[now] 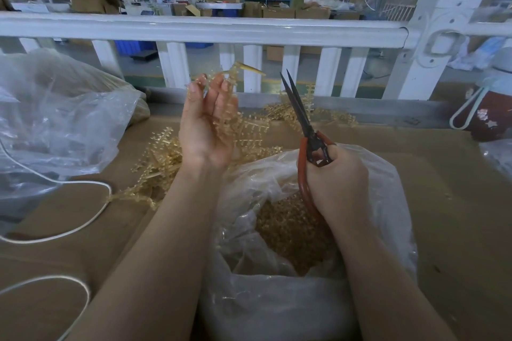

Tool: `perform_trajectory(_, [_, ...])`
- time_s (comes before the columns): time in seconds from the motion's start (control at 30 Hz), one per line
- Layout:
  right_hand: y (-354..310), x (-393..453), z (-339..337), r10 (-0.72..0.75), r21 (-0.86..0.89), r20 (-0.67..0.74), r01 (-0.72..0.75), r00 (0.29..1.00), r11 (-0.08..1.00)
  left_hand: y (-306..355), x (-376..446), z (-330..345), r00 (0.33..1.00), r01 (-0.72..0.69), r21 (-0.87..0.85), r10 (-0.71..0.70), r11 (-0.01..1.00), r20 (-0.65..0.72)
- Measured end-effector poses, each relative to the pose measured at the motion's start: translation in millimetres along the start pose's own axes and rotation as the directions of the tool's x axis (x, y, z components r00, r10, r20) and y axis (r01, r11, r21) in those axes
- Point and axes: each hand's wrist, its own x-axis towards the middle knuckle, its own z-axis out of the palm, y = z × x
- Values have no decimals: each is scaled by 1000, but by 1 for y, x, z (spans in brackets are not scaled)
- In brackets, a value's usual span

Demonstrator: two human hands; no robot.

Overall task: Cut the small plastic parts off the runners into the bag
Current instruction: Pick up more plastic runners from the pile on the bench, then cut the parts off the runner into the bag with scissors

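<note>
Your scissors point(300, 116) point up and away with the blades only slightly parted, and the runner point(235, 75) in your left hand point(206, 130) sits to the left of and apart from them. The risk I see: that runner is held over the desk point(457, 202), far of the bag point(318, 230), so any part cut at this spot would likely drop among the loose runners point(163, 158) rather than into the bag's mouth. Bring it nearer, over the opening, before you snip. The runner also rests lightly on you, so it could slip or twist as the blades bite.

Your left fingers point(221, 97) are nearly straight, palm turned toward you, with the runner lying against and behind them; I cannot tell whether the thumb pins it. Your right hand point(335, 180) is clenched round the scissors' orange handles, held just above the bag. The bag sits near you, centre-right, already holding a heap of cut parts point(291, 232).
</note>
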Motion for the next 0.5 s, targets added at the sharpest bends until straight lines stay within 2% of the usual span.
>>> perform_trajectory(0.17, [1, 1, 0, -1, -3, -6, 1, 1000, 1000, 2, 2, -8, 996, 78, -117, -82, 990, -24])
perform_trajectory(0.27, [2, 1, 1, -3, 0, -11, 3, 1000, 1000, 4, 4, -12, 995, 100, -112, -102, 989, -16])
perform_trajectory(0.37, [2, 2, 2, 9, 4, -15, -9, 1000, 1000, 5, 4, -13, 987, 157, 17, -157, 987, 26])
perform_trajectory(0.5, [5, 5, 2, 26, 70, -44, -23, 999, 997, 5, 1, -6, 951, 233, 318, -284, 919, 125])
